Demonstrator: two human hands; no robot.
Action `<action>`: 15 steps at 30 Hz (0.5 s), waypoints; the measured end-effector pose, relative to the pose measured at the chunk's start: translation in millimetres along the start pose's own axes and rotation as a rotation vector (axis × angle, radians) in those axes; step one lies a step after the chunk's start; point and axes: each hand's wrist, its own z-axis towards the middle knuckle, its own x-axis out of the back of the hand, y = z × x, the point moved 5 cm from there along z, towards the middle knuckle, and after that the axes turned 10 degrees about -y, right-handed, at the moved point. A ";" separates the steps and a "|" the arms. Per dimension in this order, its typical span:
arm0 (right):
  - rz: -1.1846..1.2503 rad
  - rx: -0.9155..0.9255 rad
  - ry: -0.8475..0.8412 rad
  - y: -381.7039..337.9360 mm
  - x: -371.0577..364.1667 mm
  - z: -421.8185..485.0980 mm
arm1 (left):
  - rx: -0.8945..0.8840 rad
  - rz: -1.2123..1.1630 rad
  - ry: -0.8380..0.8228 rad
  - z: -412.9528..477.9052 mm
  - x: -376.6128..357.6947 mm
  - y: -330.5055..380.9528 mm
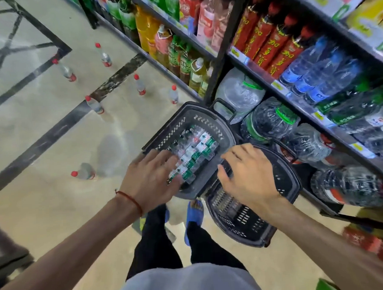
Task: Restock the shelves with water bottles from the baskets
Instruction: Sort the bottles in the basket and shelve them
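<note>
A dark plastic basket [227, 134] stands on the floor before the shelves, filled with several small green-labelled water bottles [198, 149] lying side by side. My left hand [152, 179] reaches into its near left corner, fingers spread over the bottles; whether it grips one is hidden. My right hand [246, 173] hovers open over the near right rim of that basket, above a second dark basket [244, 221] that looks empty. Shelves [294, 101] on the right hold large and small water bottles.
Several red-capped water bottles [139, 84] stand on the tiled floor to the left, and one lies on its side [83, 172]. Large water jugs [270, 119] fill the bottom shelf beside the baskets. My feet in blue sandals [193, 212] are just behind the baskets.
</note>
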 end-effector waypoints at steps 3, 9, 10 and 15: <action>0.006 -0.013 0.003 -13.7 -13.6 35.6 | -0.054 -0.013 -0.024 30.6 -3.5 -41.4; 0.065 -0.042 -0.041 -28.7 -66.8 95.3 | -0.149 -0.019 -0.007 90.8 -22.0 -91.7; 0.073 -0.048 -0.062 -28.7 -77.0 103.6 | -0.170 -0.022 -0.019 99.7 -29.3 -93.4; 0.114 -0.069 -0.149 -18.8 -127.3 135.3 | -0.192 -0.031 -0.138 130.0 -79.8 -97.8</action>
